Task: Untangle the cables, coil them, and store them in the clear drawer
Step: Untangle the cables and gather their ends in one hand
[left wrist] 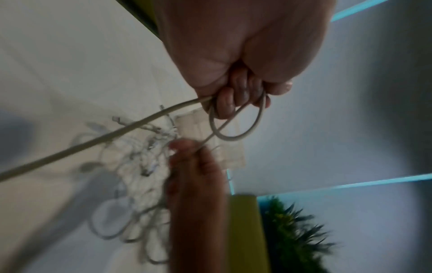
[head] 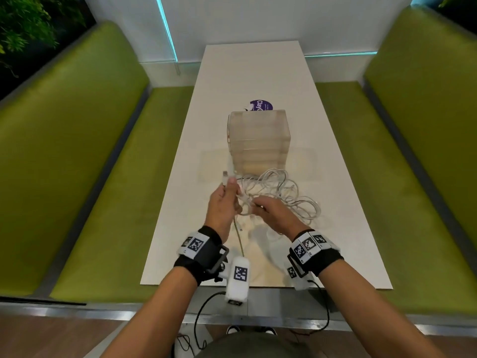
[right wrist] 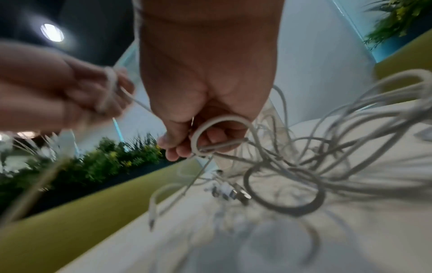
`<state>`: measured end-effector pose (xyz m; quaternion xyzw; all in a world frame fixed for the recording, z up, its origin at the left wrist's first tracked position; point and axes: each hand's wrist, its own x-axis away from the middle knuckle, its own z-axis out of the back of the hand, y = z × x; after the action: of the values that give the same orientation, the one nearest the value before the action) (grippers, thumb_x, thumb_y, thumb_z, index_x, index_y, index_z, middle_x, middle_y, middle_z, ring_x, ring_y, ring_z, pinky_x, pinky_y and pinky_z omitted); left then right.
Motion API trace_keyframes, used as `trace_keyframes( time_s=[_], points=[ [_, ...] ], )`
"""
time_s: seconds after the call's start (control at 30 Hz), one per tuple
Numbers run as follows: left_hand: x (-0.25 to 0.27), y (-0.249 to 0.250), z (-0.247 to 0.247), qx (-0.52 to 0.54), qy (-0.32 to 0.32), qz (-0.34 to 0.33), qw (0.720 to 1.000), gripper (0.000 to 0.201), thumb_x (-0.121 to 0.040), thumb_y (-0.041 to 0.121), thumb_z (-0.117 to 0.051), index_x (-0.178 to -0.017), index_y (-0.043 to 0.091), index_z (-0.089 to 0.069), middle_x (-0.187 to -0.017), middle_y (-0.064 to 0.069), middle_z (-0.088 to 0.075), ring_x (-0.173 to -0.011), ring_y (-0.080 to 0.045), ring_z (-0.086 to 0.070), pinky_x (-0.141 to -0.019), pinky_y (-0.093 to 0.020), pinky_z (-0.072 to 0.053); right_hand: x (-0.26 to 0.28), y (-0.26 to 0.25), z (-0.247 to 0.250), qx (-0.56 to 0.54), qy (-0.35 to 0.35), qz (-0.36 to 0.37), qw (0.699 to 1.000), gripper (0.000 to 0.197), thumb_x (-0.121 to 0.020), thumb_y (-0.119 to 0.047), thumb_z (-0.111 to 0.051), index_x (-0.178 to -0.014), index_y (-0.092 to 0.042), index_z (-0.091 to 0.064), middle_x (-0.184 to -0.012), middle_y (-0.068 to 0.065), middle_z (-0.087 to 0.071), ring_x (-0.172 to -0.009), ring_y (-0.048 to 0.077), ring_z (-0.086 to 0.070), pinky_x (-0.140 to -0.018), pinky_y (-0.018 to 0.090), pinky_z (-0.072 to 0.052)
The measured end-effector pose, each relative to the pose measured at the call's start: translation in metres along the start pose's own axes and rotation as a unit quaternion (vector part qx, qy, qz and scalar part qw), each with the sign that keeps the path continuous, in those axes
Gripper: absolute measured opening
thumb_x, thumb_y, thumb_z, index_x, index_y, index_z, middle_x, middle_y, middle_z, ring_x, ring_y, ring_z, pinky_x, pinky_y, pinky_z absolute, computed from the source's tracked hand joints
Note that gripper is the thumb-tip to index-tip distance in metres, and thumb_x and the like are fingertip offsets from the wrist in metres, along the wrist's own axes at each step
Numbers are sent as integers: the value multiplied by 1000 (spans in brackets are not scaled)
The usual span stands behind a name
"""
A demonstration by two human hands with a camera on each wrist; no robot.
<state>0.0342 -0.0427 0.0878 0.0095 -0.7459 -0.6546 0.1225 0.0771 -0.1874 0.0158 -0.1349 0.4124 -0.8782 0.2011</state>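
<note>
A tangle of white cables (head: 278,195) lies on the white table (head: 258,73), just in front of the clear drawer unit (head: 258,140). My left hand (head: 223,202) grips one white cable (left wrist: 236,137) that loops round its curled fingers (left wrist: 224,103); the plug end (head: 225,175) sticks up above the fist and a length hangs down toward me. My right hand (head: 268,209) pinches a loop of the tangle (right wrist: 219,120) at its left edge, lifted a little off the table. Several plugs (right wrist: 233,192) dangle under the bundle.
A purple round sticker (head: 260,105) lies behind the drawer unit. Green benches (head: 90,164) run along both sides of the narrow table. Plants (head: 23,27) stand behind the left bench. A clear flat sheet (head: 214,164) lies under the drawer unit.
</note>
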Motion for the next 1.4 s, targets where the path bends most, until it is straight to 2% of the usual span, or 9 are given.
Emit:
trace_keyframes(
  time_s=[0.17, 0.4, 0.53, 0.63, 0.83, 1.03, 1.13, 1.23, 1.4],
  points=[
    [-11, 34, 27, 93, 59, -37, 993, 36, -99, 36, -42, -70, 15, -48, -50, 8, -29, -44, -7, -27, -45, -18, -33, 6, 31, -1, -39, 34, -55, 997, 21, -93, -9, -52, -79, -17, -65, -76, -4, -61, -73, 16, -55, -72, 32, -43],
    [-16, -21, 36, -325, -73, -34, 942, 30, -96, 38, -49, -85, 10, -57, -65, 7, -51, -62, -11, -47, -57, -25, -34, 1, 1, -2, -68, 34, 15, 997, 16, -91, -5, -56, -82, -5, -70, -73, -13, -63, -69, -10, -58, -67, 7, -41],
    [-13, -33, 22, -416, -124, -10, 901, 40, -92, 43, -53, -93, 3, -55, -74, -2, -55, -65, -18, -48, -55, -26, -33, -2, -10, -1, -24, 39, 43, 998, 16, -90, -8, -54, -83, -2, -67, -73, 6, -67, -70, 17, -60, -67, 30, -46],
    [-13, -30, 14, -457, -131, -8, 880, 31, -95, 36, -52, -91, 6, -52, -71, 0, -51, -66, -20, -47, -54, -27, -32, -3, -11, 1, -32, 51, 39, 997, 17, -90, -6, -54, -81, -4, -67, -72, 6, -65, -68, 20, -57, -65, 31, -43],
    [-7, -11, 18, -374, -107, -74, 918, 24, -97, 29, -50, -76, 16, -49, -62, 6, -48, -54, -11, -42, -48, -16, -33, -5, -7, -1, 44, 13, 1, 999, 20, -96, -20, -50, -93, -7, -66, -87, 5, -66, -81, 23, -60, -72, 37, -47],
    [-6, 16, 35, -117, 41, -62, 990, 24, -97, 24, -50, -75, 14, -48, -65, 3, -41, -59, -14, -37, -58, -31, -36, 3, 34, 7, 57, 32, -85, 994, 18, -93, -16, -54, -85, -6, -67, -86, 5, -60, -85, 27, -58, -73, 35, -41],
    [-13, 14, 44, -139, 60, -65, 986, 24, -97, 27, -49, -79, 11, -48, -67, 0, -41, -60, -16, -37, -60, -35, -36, 8, 34, 9, 41, 39, -71, 996, 18, -94, -18, -55, -87, -9, -69, -86, 1, -63, -82, 20, -57, -76, 35, -43],
    [-14, -6, 38, -263, -28, -61, 962, 29, -96, 33, -50, -72, 17, -47, -64, 4, -42, -60, -15, -38, -61, -31, -35, 7, 17, 7, 47, 25, -52, 997, 17, -93, -21, -56, -84, -16, -69, -85, -1, -65, -81, 17, -57, -73, 31, -42],
    [-8, -30, 13, -395, -138, -53, 907, 27, -96, 33, -51, -105, 8, -57, -88, -8, -65, -77, -23, -59, -59, -21, -39, 16, -10, -2, 87, -7, -31, 996, 20, -95, -17, -51, -106, -8, -66, -104, 5, -66, -100, 22, -58, -87, 28, -40]
  ],
)
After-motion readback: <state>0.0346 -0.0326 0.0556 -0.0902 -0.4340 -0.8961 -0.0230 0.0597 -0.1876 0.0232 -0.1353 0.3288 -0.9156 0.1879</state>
